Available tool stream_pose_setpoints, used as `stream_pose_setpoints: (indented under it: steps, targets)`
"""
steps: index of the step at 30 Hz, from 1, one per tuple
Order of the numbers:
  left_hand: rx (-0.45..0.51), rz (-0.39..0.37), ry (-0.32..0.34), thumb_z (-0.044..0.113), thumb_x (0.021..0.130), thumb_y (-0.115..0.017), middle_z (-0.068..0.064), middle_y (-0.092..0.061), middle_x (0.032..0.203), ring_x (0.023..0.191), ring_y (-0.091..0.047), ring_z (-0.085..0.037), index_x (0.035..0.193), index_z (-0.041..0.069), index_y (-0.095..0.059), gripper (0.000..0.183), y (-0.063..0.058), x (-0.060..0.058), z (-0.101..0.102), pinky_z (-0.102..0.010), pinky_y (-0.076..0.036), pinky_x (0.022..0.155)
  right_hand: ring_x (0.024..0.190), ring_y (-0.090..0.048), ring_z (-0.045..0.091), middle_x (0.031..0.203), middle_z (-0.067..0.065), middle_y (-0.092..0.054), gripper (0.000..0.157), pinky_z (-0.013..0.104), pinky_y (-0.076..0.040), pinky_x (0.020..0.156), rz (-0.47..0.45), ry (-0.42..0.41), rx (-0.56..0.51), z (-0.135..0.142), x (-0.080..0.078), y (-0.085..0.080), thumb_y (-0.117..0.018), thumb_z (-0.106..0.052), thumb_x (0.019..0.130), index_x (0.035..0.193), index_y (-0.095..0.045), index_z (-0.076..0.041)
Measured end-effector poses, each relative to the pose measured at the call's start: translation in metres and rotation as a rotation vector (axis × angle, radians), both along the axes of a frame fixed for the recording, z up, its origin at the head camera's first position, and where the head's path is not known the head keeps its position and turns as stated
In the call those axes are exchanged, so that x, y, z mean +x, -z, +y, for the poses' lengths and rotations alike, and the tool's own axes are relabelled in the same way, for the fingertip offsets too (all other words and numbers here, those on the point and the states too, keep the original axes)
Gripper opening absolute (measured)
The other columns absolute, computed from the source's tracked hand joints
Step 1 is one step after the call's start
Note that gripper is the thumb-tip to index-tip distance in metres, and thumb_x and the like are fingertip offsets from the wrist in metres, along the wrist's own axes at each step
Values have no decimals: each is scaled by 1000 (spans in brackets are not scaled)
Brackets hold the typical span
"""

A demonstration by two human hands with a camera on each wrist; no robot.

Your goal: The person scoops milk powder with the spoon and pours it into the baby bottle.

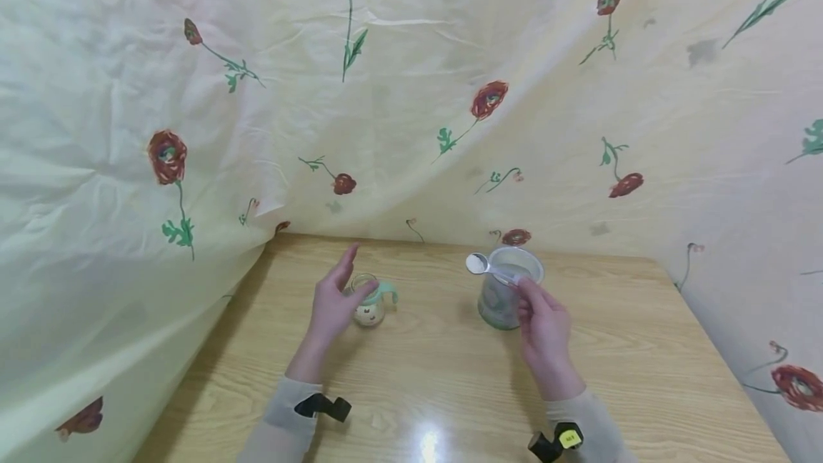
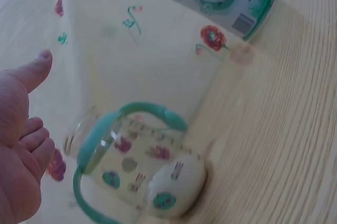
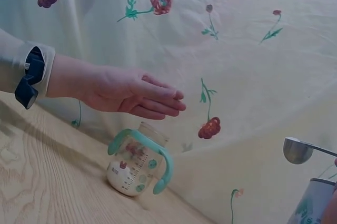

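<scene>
A clear baby bottle (image 1: pixel 369 316) with mint-green handles and printed pictures stands upright on the table, its mouth uncapped and something white at the bottom. My left hand (image 1: pixel 329 307) hovers beside and above it, thumb and fingers spread, gripping nothing; the right wrist view shows a gap between this hand (image 3: pixel 137 95) and the bottle (image 3: pixel 129 174). To the right, my right hand (image 1: pixel 546 324) pinches the handle of a measuring scoop (image 1: pixel 477 264) heaped with white powder. The scoop is over the near left rim of an uncovered formula tin (image 1: pixel 496 306). The tin's contents are hidden.
The light wood table (image 1: pixel 437 377) ends at the back against a hanging cream cloth (image 1: pixel 398 127) printed with red flowers. This cloth also drapes along the left and right sides. Each wrist wears a small black camera (image 1: pixel 323 406).
</scene>
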State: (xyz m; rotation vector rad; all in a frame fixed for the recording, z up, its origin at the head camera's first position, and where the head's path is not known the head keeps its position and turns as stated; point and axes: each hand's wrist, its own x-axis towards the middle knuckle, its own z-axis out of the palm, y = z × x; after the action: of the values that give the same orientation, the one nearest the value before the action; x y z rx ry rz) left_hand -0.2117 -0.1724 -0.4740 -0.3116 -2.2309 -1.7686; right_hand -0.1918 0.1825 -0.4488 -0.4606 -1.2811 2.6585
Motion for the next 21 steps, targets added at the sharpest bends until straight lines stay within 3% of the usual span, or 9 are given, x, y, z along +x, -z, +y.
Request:
stream_pose_setpoints:
  steps: [10, 17, 21]
  targets:
    - [-36, -50, 17, 25, 96, -84, -2, -35, 172, 155, -36, -35, 166, 19, -42, 82, 17, -3, -40, -41, -29, 127, 68, -55, 3, 77, -3, -73, 17, 11, -47, 57, 23, -50, 32, -10, 0, -2, -74, -9, 102, 87, -80, -9]
    - [-85, -100, 45, 18, 97, -82, -8, -39, 170, 155, -37, -36, 164, 15, -44, 77, 19, -5, -51, -48, -29, 127, 69, -55, 3, 77, -4, -69, 20, 11, -48, 59, 32, -95, 77, -17, 2, 1, -71, -9, 104, 87, -82, -13]
    - [-102, -143, 68, 25, 97, -83, -5, -41, 169, 154, -39, -37, 163, 14, -47, 76, 20, -5, -54, -50, -30, 127, 69, -55, 3, 77, -5, -67, 20, 11, -48, 60, 43, -108, 107, -23, 3, 3, -72, -11, 104, 87, -82, -14]
